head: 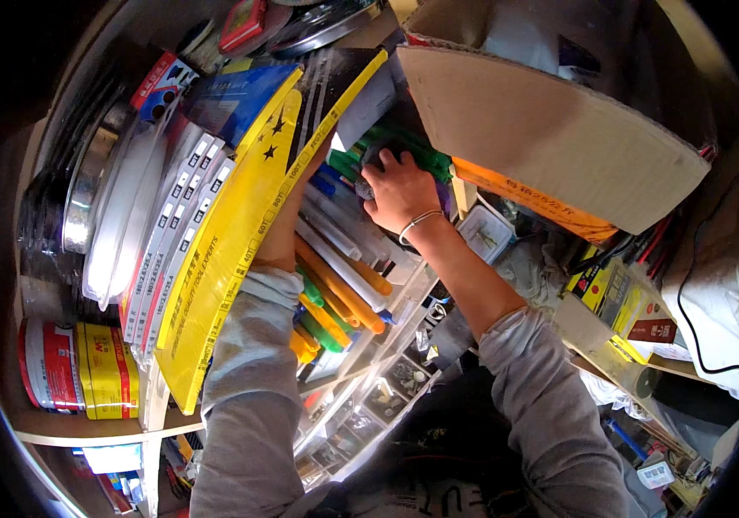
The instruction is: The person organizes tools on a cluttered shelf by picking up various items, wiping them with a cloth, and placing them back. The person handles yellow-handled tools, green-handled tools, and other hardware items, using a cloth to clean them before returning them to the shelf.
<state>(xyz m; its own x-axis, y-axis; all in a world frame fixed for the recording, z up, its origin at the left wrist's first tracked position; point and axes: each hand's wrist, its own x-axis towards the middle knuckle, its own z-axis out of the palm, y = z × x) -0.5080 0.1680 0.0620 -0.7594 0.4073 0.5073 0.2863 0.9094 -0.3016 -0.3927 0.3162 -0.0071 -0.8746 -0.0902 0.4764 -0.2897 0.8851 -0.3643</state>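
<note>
My right hand (401,191) reaches into the shelf, its fingers curled over a dark grey, rough-looking object (365,188). Dark green items (431,158) lie just behind it. My left forearm (282,226) passes behind large yellow-edged saw blade packs (233,259), which hide the left hand. Between the forearms lies a bundle of plastic rods or handles, with orange ones (337,291), translucent white ones (346,265) and green ones (321,330). What the left hand touches cannot be seen.
An open cardboard box (537,123) stands at the upper right, above an orange box (531,197). Thin blade boxes (178,220) and tins (107,369) fill the left shelf. A clear compartment organizer (369,405) lies below; yellow packages (609,291) sit at right.
</note>
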